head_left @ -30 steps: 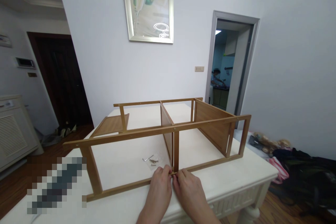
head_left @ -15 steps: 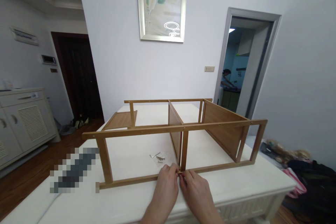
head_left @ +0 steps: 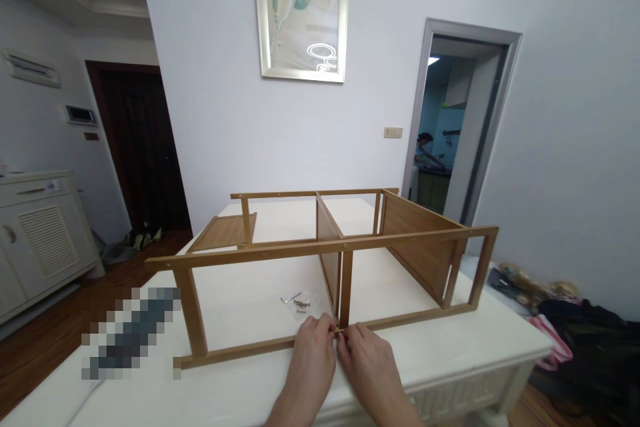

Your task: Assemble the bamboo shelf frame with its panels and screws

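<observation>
A wooden shelf frame lies on its side on the white table. My left hand and my right hand meet at its near lower rail, by the foot of the middle upright. Both have their fingers pinched together; whatever small thing is between them is too hidden to name. Just beyond my left hand, several screws and a hex key rest on a clear plastic bag. Two wooden shelf panels, a middle one and a right one, stand within the frame.
A flat wooden panel lies at the table's back left. On the left is a pixelated dark object with a white cable. Clothes and bags lie heaped on the right. Another person is beyond the doorway.
The whole scene has shifted slightly left in view. Both hands stay pinched at the same joint, with only slight finger movement.
</observation>
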`<state>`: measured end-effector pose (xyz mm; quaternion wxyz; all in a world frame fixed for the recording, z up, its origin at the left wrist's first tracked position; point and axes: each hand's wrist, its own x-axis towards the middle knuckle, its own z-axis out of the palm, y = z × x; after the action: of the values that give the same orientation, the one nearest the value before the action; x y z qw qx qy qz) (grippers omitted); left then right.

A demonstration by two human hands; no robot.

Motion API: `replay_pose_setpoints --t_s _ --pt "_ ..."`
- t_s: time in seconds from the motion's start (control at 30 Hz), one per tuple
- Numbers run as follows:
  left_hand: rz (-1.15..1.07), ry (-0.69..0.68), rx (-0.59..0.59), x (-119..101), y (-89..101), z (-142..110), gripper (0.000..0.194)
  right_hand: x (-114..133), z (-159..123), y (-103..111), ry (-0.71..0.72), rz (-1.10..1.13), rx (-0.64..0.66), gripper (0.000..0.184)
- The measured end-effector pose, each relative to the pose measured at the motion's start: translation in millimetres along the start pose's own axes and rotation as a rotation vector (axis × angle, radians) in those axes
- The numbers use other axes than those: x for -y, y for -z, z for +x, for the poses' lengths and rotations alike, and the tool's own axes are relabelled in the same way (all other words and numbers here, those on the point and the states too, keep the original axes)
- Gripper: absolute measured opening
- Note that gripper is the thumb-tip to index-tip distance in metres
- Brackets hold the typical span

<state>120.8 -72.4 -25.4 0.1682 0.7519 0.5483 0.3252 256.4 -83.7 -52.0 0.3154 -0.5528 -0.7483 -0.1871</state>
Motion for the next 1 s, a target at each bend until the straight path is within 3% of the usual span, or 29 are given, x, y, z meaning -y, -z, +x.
replay_pose_setpoints --t_s 0.27,0.73,1.0 --pt "-0.004 0.03 -0.025 3.3 -3.5 1.2 0.026 0.1 1.0 4.4 0.016 0.06 0.004 0.014" --pt "0.005 0.039 -0.033 0.7 1.1 1.0 0.026 4.6 4.5 6.5 0.044 -0.03 -0.023 0.019" --pt "-0.001 0.036 -0.05 5.3 -1.3 -0.3 0.024 1.9 -0.6 3.1 -0.009 -0.043 0.0 0.02"
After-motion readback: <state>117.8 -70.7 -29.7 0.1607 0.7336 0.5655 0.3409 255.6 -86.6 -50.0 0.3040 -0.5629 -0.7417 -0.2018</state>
